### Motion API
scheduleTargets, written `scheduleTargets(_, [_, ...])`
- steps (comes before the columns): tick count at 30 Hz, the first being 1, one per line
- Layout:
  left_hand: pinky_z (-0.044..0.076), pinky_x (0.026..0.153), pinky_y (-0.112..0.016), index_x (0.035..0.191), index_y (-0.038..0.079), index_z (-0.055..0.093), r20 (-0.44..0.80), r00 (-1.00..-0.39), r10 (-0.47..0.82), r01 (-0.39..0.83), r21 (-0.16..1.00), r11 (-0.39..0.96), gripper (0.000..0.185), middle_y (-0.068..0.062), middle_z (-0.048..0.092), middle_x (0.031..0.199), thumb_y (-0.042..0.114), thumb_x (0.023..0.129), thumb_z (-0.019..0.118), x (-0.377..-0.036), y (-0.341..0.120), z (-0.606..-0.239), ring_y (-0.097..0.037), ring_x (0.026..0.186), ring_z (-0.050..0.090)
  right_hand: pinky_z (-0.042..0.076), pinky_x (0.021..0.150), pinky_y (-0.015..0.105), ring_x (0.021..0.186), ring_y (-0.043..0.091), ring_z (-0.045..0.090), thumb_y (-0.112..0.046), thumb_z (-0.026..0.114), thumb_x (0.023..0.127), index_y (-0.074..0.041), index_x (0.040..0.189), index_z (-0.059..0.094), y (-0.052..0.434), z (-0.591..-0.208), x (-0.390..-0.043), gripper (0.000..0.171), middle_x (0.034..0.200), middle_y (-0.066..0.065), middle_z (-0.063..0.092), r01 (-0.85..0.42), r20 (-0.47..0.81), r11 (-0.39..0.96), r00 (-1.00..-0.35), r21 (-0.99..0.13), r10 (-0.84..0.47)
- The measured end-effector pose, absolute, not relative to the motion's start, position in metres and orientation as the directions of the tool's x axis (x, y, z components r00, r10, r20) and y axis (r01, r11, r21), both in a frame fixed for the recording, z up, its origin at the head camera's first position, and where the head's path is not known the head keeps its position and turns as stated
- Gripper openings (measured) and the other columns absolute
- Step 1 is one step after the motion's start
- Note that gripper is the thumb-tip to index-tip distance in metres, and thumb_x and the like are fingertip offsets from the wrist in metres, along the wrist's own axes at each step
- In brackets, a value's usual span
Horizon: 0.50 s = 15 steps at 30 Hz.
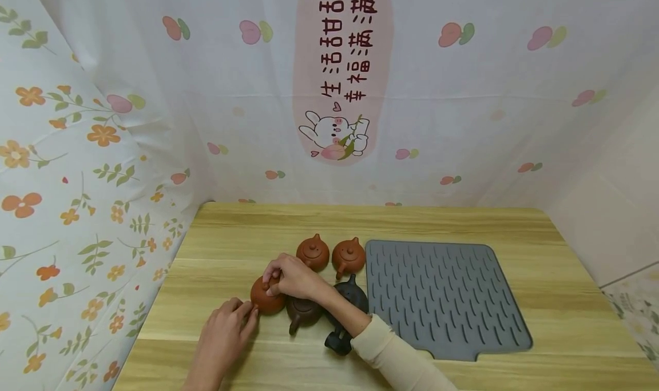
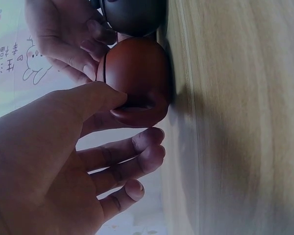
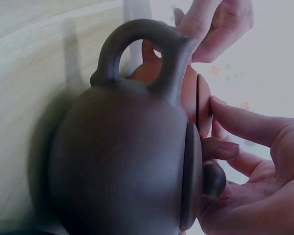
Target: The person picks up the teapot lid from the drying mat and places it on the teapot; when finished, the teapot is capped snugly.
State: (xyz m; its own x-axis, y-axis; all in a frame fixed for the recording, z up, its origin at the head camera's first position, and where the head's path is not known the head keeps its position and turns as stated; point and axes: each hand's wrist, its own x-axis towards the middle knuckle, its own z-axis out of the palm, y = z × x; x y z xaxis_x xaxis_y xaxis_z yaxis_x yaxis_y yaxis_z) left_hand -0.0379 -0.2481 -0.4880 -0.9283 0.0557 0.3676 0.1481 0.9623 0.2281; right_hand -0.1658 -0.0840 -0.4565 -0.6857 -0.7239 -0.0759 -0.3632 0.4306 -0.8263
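The right hand (image 1: 291, 277) lies over the top of a reddish-brown clay teapot (image 1: 266, 298), fingers curled down onto its lid, so the lid and knob are almost wholly hidden from the head camera. The right wrist view shows fingertips touching the lid's rim, though a dark brown teapot (image 3: 122, 156) fills most of that picture and blocks the rest. The left hand (image 1: 222, 336) comes in from the near side: thumb and forefinger pinch the pot's lower flank, seemingly at a handle or spout that I cannot make out, and the other fingers (image 2: 137, 164) hang loosely curled and apart below, holding nothing. The left wrist view is dim and blurred, and the pot's foot is lost in shadow against the wooden table (image 1: 540, 328).

The pot stands on the table toward its left, near the front edge. Just beside it to the right is the dark brown teapot (image 1: 302, 312), and behind the right forearm a black teapot (image 1: 352, 298), partly covered by the cream sleeve (image 1: 396, 359). Two more reddish teapots (image 1: 312, 252) (image 1: 348, 256) sit farther back, side by side. A grey ribbed silicone mat (image 1: 443, 296) lies to the right of the group.
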Motion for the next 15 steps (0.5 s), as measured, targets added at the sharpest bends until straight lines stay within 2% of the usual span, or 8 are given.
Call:
scheduleTargets(5, [0.044, 0.056, -0.03, 0.08, 0.009, 0.073, 0.38, -0.923, 0.068, 0.161, 0.219, 0.962, 0.009, 0.001, 0.058, 0.071, 0.014, 0.083, 0.08, -0.04, -0.249, -0.488, -0.009, 0.059, 0.048, 0.044, 0.076, 0.016, 0.083, 0.002, 0.048, -0.01, 0.079, 0.086, -0.014, 0.093, 0.073, -0.083, -0.455, -0.166, 0.01, 0.096, 0.001, 0.06, -0.399, -0.067, 0.444, -0.679, -0.803, -0.731])
scheduleTargets(7, [0.047, 0.059, -0.033, 0.082, 0.009, 0.074, 0.363, -0.929, 0.065, 0.152, 0.218, 0.964, 0.01, 0.0, 0.06, 0.073, 0.017, 0.084, 0.08, -0.039, -0.249, -0.488, -0.011, 0.061, 0.052, 0.044, 0.078, 0.016, 0.085, 0.005, 0.05, -0.015, 0.078, 0.089, -0.014, 0.102, 0.073, -0.078, -0.452, -0.164, 0.014, 0.101, 0.001, 0.06, -0.454, -0.053, 0.454, -0.659, -0.767, -0.75])
scheduleTargets(9, [0.05, 0.063, -0.037, 0.084, 0.01, 0.073, 0.328, -0.943, 0.061, 0.141, 0.226, 0.964, 0.014, -0.001, 0.062, 0.076, 0.022, 0.087, 0.078, -0.038, -0.249, -0.487, -0.014, 0.065, 0.056, 0.045, 0.079, 0.016, 0.087, 0.006, 0.052, -0.021, 0.074, 0.092, -0.014, 0.111, 0.071, -0.065, -0.447, -0.16, 0.02, 0.106, 0.002, 0.061, -0.515, -0.013, 0.443, -0.642, -0.734, -0.767])
scheduleTargets(11, [0.052, 0.069, -0.042, 0.088, 0.01, 0.073, 0.289, -0.956, 0.046, 0.12, 0.244, 0.962, 0.016, -0.003, 0.066, 0.082, 0.025, 0.093, 0.072, -0.037, -0.25, -0.485, -0.02, 0.073, 0.063, 0.046, 0.078, 0.017, 0.086, 0.006, 0.053, -0.026, 0.067, 0.097, -0.015, 0.114, 0.07, -0.043, -0.44, -0.156, 0.02, 0.107, 0.001, 0.062, -0.573, 0.067, 0.406, -0.631, -0.712, -0.773])
scheduleTargets(13, [0.053, 0.075, -0.046, 0.092, 0.008, 0.072, 0.287, -0.957, 0.031, 0.109, 0.26, 0.959, 0.018, -0.006, 0.069, 0.087, 0.024, 0.097, 0.066, -0.036, -0.254, -0.481, -0.025, 0.082, 0.067, 0.047, 0.073, 0.017, 0.079, 0.003, 0.055, -0.024, 0.061, 0.101, -0.014, 0.107, 0.071, -0.016, -0.434, -0.153, 0.016, 0.098, 0.0, 0.066, -0.634, 0.186, 0.348, -0.62, -0.691, -0.762])
scheduleTargets(15, [0.054, 0.081, -0.048, 0.098, 0.004, 0.071, 0.328, -0.945, 0.011, 0.111, 0.286, 0.952, 0.016, -0.01, 0.071, 0.093, 0.017, 0.1, 0.061, -0.037, -0.259, -0.476, -0.03, 0.09, 0.069, 0.044, 0.067, 0.016, 0.07, -0.001, 0.049, -0.019, 0.059, 0.102, -0.015, 0.091, 0.069, 0.015, -0.428, -0.152, 0.016, 0.081, -0.003, 0.063, -0.727, 0.333, 0.302, -0.588, -0.616, -0.737])
